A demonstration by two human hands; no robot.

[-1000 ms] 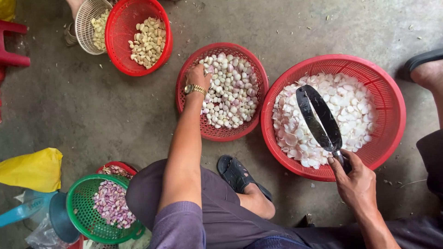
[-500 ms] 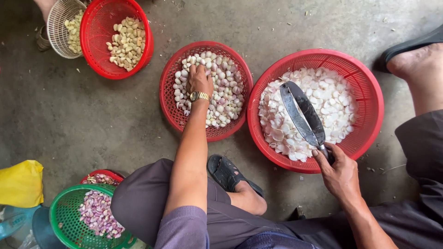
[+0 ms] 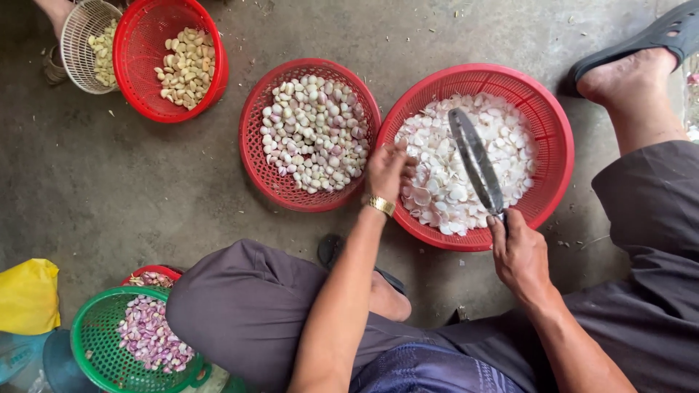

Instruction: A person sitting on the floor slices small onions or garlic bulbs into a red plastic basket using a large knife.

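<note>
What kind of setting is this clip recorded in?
Probably an informal food-prep spot on a bare concrete floor, worked at ground level. Red baskets of garlic cloves and peelings sit on the floor, the right hand holds a knife, and the left hand is between the baskets.

A bare grey concrete floor (image 3: 131, 189) was seen, evenly lit by soft daylight and scattered with small husk flakes (image 3: 459, 13). No walls or furniture were shown.
</note>
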